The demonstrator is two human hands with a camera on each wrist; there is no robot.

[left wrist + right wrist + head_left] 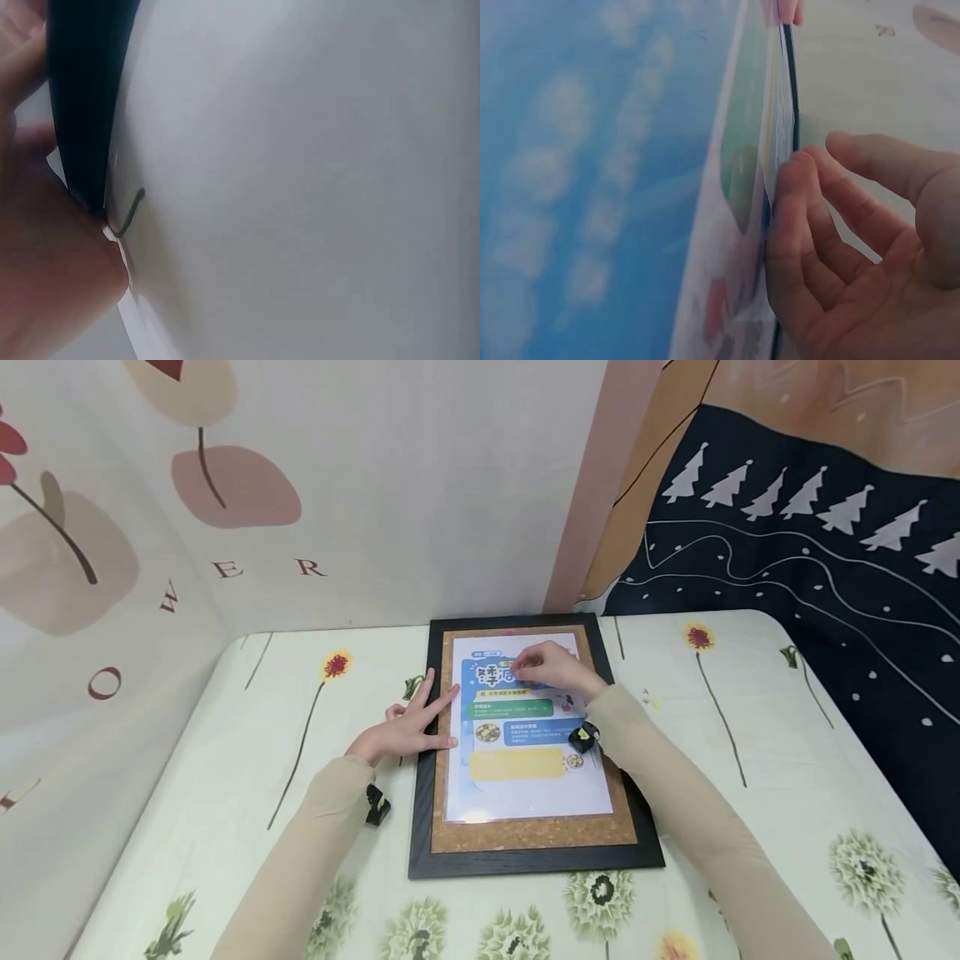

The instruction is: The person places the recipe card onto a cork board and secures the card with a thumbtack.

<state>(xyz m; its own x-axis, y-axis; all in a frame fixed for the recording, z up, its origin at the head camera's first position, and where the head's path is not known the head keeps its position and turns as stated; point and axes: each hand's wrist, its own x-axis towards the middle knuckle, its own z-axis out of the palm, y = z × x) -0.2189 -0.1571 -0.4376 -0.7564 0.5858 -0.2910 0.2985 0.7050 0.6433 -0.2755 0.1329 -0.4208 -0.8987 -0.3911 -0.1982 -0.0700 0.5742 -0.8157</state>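
A printed sheet [517, 797] lies on the framed corkboard [534, 835]. The left hand [407, 728] lies spread across the corkboard's left border; over its upper half, the right hand [557, 668], loosely bent, touches the sheet, thumb apart.

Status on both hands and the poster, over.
Left hand spread across black frame's left side. Right hand fingertips at poster, hiding part of heading. Poster on cork.

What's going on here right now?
A person has a printed sheet lying on a black-framed corkboard, which sits on a flowered cloth. The left hand spreads over the board's left edge. The right hand is at the sheet's upper part, fingers bent; I can't see anything held in it.
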